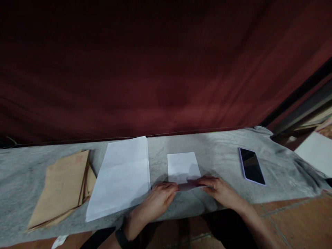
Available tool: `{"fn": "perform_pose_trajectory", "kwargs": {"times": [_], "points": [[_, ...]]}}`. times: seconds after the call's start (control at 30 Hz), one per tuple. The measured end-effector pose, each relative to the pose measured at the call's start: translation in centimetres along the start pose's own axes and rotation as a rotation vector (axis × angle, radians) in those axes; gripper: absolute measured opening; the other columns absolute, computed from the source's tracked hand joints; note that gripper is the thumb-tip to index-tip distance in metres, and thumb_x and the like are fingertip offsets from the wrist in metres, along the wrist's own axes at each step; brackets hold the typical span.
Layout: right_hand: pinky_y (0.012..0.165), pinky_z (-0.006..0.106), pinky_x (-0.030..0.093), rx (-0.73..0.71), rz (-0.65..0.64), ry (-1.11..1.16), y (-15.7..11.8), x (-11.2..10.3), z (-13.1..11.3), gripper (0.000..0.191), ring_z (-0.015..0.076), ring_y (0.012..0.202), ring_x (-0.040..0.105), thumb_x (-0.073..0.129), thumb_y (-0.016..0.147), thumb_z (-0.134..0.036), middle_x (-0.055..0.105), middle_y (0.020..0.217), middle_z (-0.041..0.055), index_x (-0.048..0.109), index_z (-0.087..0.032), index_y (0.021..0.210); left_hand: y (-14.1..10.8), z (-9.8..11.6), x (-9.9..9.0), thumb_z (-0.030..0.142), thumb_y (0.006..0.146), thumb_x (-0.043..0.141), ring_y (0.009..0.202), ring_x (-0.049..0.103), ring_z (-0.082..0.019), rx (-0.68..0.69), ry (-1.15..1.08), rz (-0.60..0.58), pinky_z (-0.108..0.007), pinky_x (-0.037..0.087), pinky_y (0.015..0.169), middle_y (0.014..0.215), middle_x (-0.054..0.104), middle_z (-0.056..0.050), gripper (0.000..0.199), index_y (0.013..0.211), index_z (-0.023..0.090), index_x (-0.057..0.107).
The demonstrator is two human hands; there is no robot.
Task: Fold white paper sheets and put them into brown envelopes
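Note:
A small white sheet of paper (183, 166) lies in front of me on the grey cloth, its near edge lifted and bent up. My left hand (163, 195) pinches the near left corner of that edge, thumb and fingers together. At the near right corner, my right hand (216, 186) holds the same edge between thumb and fingers. Left of the small sheet rests a stack of larger white paper (124, 169), close to my left hand.
Brown envelopes (62, 186) are piled at the left of the grey cloth (220, 148). A phone (251, 166) with a purple case lies at the right. Behind the surface hangs a dark red curtain (166, 86). A white board (316, 152) stands out at the far right.

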State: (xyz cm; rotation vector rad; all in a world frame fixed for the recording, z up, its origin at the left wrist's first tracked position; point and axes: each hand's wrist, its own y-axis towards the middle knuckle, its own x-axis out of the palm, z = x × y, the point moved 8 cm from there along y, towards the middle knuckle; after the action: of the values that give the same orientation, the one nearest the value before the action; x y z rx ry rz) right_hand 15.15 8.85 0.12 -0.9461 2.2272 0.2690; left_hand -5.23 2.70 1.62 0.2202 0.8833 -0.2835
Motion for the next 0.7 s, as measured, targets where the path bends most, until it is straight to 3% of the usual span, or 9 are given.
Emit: {"fn": "perform_pose_trajectory", "kwargs": {"times": [0.13, 0.23, 0.37, 0.47, 0.57, 0.7], "points": [[0.074, 0.032, 0.055, 0.119, 0.058, 0.081, 1.1, -0.3, 1.2, 0.029, 0.0234, 0.084, 0.072, 0.05, 0.097, -0.036, 0.078, 0.094, 0.0026, 0.077, -0.025, 0.103, 0.4, -1.2, 0.4, 0.028, 0.094, 0.055, 0.111, 0.067, -0.022, -0.086, -0.112, -0.007, -0.035, 0.053, 0.096, 0.12, 0.074, -0.005, 0.028, 0.117, 0.026, 0.071], [0.062, 0.03, 0.048, 0.191, 0.154, 0.077, 1.8, -0.4, 2.4, 0.031, 0.0207, 0.067, 0.066, 0.051, 0.095, -0.043, 0.073, 0.076, 0.0015, 0.074, -0.022, 0.09, 0.9, -3.1, 0.4, 0.03, 0.093, 0.054, 0.093, 0.07, -0.022, -0.233, -0.248, 0.091, -0.033, 0.054, 0.082, 0.103, 0.077, -0.005, 0.026, 0.112, 0.023, 0.071], [0.056, 0.028, 0.041, 0.24, 0.285, 0.114, 2.5, -0.6, 3.8, 0.033, 0.0175, 0.06, 0.058, 0.052, 0.092, -0.046, 0.064, 0.062, -0.0016, 0.065, -0.021, 0.075, 1.6, -4.6, 0.3, 0.032, 0.091, 0.053, 0.074, 0.066, -0.019, -0.329, -0.378, 0.219, -0.028, 0.048, 0.067, 0.082, 0.073, -0.004, 0.02, 0.09, 0.02, 0.069], [0.054, 0.027, 0.037, 0.26, 0.324, 0.155, 2.9, -0.6, 4.3, 0.035, 0.0159, 0.058, 0.054, 0.051, 0.091, -0.048, 0.059, 0.06, -0.0028, 0.063, -0.02, 0.073, 1.9, -4.6, -0.2, 0.034, 0.094, 0.05, 0.066, 0.061, -0.018, -0.366, -0.305, 0.287, -0.027, 0.043, 0.062, 0.073, 0.067, -0.002, 0.024, 0.079, 0.02, 0.062], [0.053, 0.026, 0.036, 0.267, 0.31, 0.178, 3.2, -0.5, 4.2, 0.034, 0.0159, 0.057, 0.054, 0.05, 0.091, -0.047, 0.06, 0.06, -0.0027, 0.065, -0.02, 0.077, 1.9, -4.2, -0.3, 0.033, 0.096, 0.046, 0.067, 0.062, -0.019, -0.377, -0.204, 0.306, -0.029, 0.041, 0.064, 0.076, 0.067, -0.002, 0.021, 0.086, 0.022, 0.06], [0.055, 0.027, 0.036, 0.339, 0.336, -0.013, 3.5, -0.9, 4.3, 0.033, 0.0174, 0.058, 0.059, 0.051, 0.092, -0.045, 0.061, 0.06, -0.0011, 0.062, -0.022, 0.072, 2.1, -4.4, 0.1, 0.031, 0.099, 0.042, 0.067, 0.064, -0.019, -0.425, -0.086, 0.277, -0.028, 0.04, 0.062, 0.075, 0.068, -0.002, 0.02, 0.091, 0.022, 0.059]]}}
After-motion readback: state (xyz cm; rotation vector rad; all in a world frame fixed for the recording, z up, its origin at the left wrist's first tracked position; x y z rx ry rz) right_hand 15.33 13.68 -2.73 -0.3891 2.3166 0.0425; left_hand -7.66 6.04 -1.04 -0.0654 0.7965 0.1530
